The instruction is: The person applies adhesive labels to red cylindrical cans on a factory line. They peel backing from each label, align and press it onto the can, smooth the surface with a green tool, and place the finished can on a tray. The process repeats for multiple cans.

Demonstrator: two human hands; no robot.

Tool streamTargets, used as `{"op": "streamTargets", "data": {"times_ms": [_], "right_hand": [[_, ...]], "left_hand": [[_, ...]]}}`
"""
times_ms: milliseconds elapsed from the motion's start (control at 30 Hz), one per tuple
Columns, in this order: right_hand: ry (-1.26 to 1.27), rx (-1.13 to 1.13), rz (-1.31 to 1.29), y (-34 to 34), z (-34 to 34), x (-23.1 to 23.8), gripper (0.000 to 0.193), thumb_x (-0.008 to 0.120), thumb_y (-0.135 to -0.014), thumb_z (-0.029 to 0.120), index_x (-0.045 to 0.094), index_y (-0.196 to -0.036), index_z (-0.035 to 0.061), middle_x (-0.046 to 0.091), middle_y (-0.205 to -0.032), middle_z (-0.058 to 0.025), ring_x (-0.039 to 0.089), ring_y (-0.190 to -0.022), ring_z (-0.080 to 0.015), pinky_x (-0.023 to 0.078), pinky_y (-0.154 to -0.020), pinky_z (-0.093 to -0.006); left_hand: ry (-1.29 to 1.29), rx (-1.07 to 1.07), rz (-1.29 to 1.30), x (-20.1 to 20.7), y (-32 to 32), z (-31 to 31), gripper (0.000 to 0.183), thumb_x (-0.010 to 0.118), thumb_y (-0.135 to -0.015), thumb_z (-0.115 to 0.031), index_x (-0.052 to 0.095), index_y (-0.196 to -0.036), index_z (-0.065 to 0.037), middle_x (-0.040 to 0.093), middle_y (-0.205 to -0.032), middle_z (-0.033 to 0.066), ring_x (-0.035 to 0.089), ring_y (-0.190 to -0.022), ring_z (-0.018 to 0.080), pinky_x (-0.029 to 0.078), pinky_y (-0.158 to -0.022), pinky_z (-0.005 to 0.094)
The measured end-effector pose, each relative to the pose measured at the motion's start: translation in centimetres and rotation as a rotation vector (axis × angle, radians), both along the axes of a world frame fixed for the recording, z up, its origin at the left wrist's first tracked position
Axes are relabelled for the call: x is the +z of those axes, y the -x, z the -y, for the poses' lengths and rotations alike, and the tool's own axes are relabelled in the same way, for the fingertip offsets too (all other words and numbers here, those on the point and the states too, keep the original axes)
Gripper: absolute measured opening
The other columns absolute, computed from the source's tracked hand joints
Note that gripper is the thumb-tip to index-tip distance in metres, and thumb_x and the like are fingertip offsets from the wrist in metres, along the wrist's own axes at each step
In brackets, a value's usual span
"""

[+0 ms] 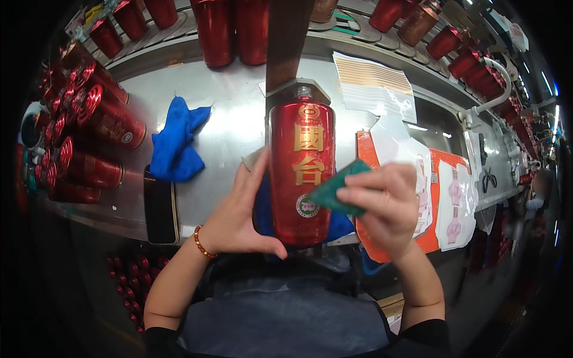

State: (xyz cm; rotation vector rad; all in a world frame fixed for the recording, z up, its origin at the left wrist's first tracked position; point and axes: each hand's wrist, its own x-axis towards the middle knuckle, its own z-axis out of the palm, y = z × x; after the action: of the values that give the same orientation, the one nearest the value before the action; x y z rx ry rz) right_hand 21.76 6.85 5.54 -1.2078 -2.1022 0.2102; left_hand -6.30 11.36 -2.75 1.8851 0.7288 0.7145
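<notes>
A red glass bottle with gold characters and a round white-and-green emblem lies before me, its bare threaded neck pointing away. My left hand, wearing a beaded bracelet, is beside its left side. Its fingers are stretched along the glass, and the thumb reaches out near the base. A beige covering shows at a fingertip. In a pinch, my right hand holds a green triangular piece, its tip over the emblem; whether cloth or scraper I cannot tell. Blue cloth shows under the bottle.
A crumpled blue cloth and a dark phone-like slab lie left. Several red bottles are stacked beyond them. On the right are label sheets and an orange board. A conveyor with red bottles runs along the back.
</notes>
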Motion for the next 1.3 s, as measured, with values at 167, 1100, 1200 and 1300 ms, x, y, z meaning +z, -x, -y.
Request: {"op": "streamTargets", "data": {"times_ms": [167,1100,1200,1300], "right_hand": [[0.159,0.144,0.078,1.0,6.5,1.1,0.032,0.081,-0.068,0.009,0.084,-0.099,0.0163,0.075,-0.100,0.0063,0.055,-0.096,-0.0183,0.047,-0.083,-0.0310],[0.275,0.008,0.306,6.3,1.6,7.6,0.038,0.078,-0.072,-0.001,0.080,-0.109,0.0073,0.052,-0.079,0.0018,0.052,-0.075,-0.0172,0.041,-0.061,-0.0302],[0.197,0.254,0.414,7.4,2.5,6.2,0.043,0.081,-0.068,-0.001,0.079,-0.111,0.0068,0.057,-0.078,0.0014,0.053,-0.074,-0.0176,0.042,-0.065,-0.0313],[0.248,0.255,0.387,7.1,1.7,6.9,0.043,0.080,-0.070,0.002,0.080,-0.113,0.0089,0.065,-0.082,0.0010,0.054,-0.072,-0.0179,0.043,-0.065,-0.0311]], "left_hand": [[-0.110,0.059,-0.031,-0.5,-1.2,0.9,0.148,0.099,-0.059,-0.050,0.008,-0.164,0.001,0.027,-0.160,0.0291,0.031,-0.149,0.0458,0.031,-0.121,0.0488],[-0.133,0.340,0.017,2.9,-2.4,3.1,0.110,0.087,-0.077,-0.032,0.026,-0.160,0.005,0.046,-0.126,0.0298,0.050,-0.119,0.0466,0.045,-0.104,0.0467],[-0.255,0.363,0.025,2.6,-2.6,2.7,0.112,0.088,-0.075,-0.036,0.027,-0.160,0.004,0.047,-0.124,0.0290,0.051,-0.116,0.0455,0.045,-0.102,0.0474],[-0.201,0.338,-0.054,1.6,-2.2,3.1,0.116,0.090,-0.073,-0.040,0.027,-0.160,0.005,0.047,-0.125,0.0295,0.051,-0.116,0.0452,0.045,-0.103,0.0477]]}}
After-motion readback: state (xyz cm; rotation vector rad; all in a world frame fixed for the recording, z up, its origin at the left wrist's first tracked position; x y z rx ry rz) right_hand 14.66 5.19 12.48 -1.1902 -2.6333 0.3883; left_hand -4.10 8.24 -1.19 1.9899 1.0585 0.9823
